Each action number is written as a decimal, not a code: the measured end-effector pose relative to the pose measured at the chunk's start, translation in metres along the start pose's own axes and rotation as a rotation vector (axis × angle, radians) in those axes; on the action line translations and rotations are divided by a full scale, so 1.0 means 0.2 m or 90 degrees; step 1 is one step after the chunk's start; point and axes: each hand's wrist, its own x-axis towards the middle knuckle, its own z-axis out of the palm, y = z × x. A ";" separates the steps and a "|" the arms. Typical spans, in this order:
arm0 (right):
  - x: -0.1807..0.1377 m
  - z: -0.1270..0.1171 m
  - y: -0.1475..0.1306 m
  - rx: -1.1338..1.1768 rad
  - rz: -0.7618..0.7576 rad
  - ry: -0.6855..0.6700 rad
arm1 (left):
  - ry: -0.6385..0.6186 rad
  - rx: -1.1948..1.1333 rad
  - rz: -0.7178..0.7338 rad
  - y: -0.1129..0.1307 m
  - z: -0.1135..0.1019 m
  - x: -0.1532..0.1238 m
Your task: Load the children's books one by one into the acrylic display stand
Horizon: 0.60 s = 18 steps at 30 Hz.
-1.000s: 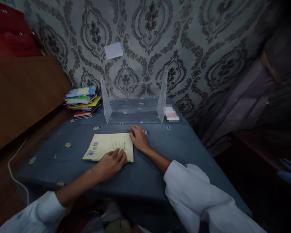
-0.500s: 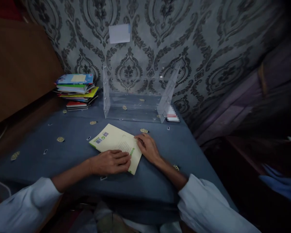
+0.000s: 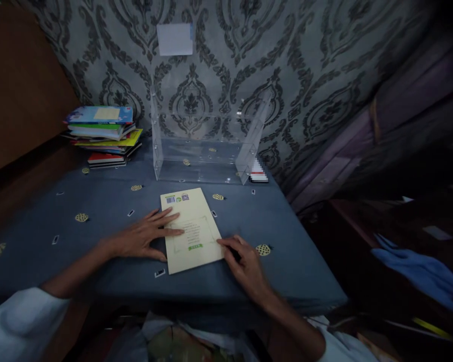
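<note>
Two bare hands on one pale booklet, closed and flat near the front edge of the blue-clothed table: left hand open, fingers spread across the left half; right hand curled at the lower right corner, touching, grip impossible to tell. Not lifted, well apart from one clear acrylic rack and one stack of books behind, number of volumes unclear. One paper note on the patterned wall.
</note>
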 end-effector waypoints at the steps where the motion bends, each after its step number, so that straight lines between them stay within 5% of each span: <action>1: -0.01 0.00 -0.01 0.003 -0.001 -0.004 | -0.005 -0.026 -0.010 -0.02 -0.01 0.00; 8: 0.06 0.01 -0.03 -0.051 -0.016 -0.070 | 0.053 -0.062 -0.142 -0.12 0.04 0.09; 18: 0.51 0.19 -0.08 -0.203 -0.203 -0.165 | 0.163 0.061 -0.160 -0.19 0.19 0.24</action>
